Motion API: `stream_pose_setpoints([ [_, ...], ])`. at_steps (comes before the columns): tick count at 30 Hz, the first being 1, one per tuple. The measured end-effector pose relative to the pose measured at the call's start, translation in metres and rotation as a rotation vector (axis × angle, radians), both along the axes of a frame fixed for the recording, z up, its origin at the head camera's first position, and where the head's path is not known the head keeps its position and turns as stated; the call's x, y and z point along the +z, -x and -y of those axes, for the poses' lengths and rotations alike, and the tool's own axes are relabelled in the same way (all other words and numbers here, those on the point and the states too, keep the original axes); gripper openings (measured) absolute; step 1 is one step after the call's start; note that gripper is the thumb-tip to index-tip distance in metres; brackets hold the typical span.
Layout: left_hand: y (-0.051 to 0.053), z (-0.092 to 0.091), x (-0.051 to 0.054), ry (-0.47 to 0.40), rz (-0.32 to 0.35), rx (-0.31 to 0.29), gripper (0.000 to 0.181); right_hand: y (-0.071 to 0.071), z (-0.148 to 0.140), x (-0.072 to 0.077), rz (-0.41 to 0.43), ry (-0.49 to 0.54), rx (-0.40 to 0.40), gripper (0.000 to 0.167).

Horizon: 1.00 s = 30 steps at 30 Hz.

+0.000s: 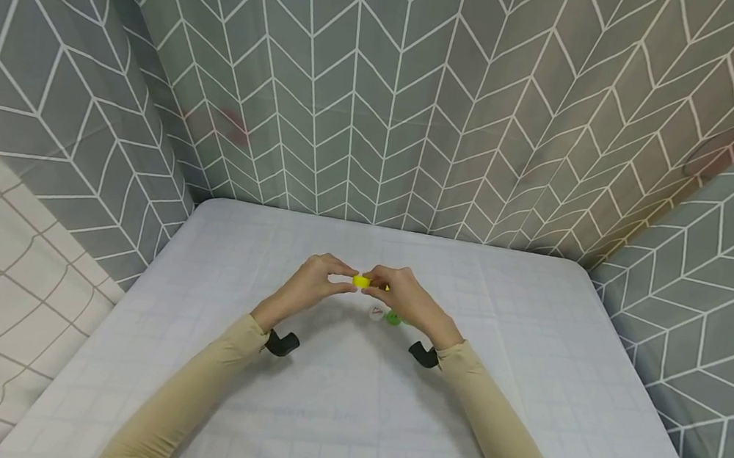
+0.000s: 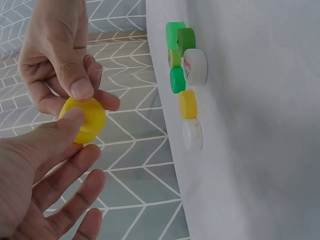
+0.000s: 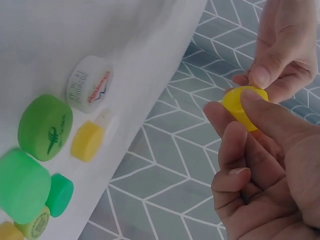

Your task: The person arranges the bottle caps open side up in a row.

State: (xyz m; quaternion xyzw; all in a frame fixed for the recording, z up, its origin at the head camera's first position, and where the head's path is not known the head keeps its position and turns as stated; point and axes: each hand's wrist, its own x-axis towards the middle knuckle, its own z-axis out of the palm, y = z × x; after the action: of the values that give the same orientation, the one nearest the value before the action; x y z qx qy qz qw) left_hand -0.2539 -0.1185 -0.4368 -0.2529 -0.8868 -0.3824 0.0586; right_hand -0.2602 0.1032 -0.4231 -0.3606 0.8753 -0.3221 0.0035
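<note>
A yellow cap point(image 1: 360, 281) is held above the table between both hands. The left hand point(image 1: 310, 282) pinches its left side between thumb and fingers, and the right hand point(image 1: 405, 297) pinches the other side. In the left wrist view the left thumb lies across the face of the yellow cap point(image 2: 89, 120), while the other fingers of the left hand point(image 2: 45, 175) are spread. The right wrist view has the right thumb pressed on the yellow cap point(image 3: 235, 105), with the lower fingers of the right hand point(image 3: 272, 170) bent.
Several loose caps lie on the white table point(image 1: 337, 403): a white cap point(image 3: 90, 84), a dark green cap point(image 3: 46, 127), a yellow cap point(image 3: 87, 141), a light green cap point(image 3: 24, 186) and others. Patterned curtains point(image 1: 385, 113) stand behind the table and at its sides.
</note>
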Motion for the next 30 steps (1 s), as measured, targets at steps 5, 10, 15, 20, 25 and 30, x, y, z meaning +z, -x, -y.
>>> stream_pose_setpoints([
  [5, -0.004, -0.002, 0.003, 0.014, -0.023, -0.003, 0.029, 0.001, -0.005, 0.003, 0.000, 0.021, 0.005, 0.021],
  [10, -0.008, -0.002, 0.007, 0.008, 0.064, 0.000, 0.028, 0.000, -0.008, 0.005, 0.014, 0.039, 0.003, 0.020],
  [15, -0.013, -0.002, 0.017, -0.014, 0.140, 0.019, 0.028, -0.003, -0.009, 0.012, 0.021, 0.066, -0.005, 0.022],
  [20, -0.018, -0.005, 0.024, -0.043, 0.169, 0.046, 0.029, -0.006, -0.010, 0.020, 0.007, 0.050, -0.005, 0.019],
  [25, -0.027, -0.009, 0.028, -0.069, 0.209, 0.094, 0.027, -0.014, -0.009, 0.026, 0.013, 0.034, -0.014, 0.018],
  [30, -0.035, -0.013, 0.033, -0.078, 0.207, 0.141, 0.017, -0.026, -0.003, 0.032, 0.042, 0.016, -0.039, 0.018],
])
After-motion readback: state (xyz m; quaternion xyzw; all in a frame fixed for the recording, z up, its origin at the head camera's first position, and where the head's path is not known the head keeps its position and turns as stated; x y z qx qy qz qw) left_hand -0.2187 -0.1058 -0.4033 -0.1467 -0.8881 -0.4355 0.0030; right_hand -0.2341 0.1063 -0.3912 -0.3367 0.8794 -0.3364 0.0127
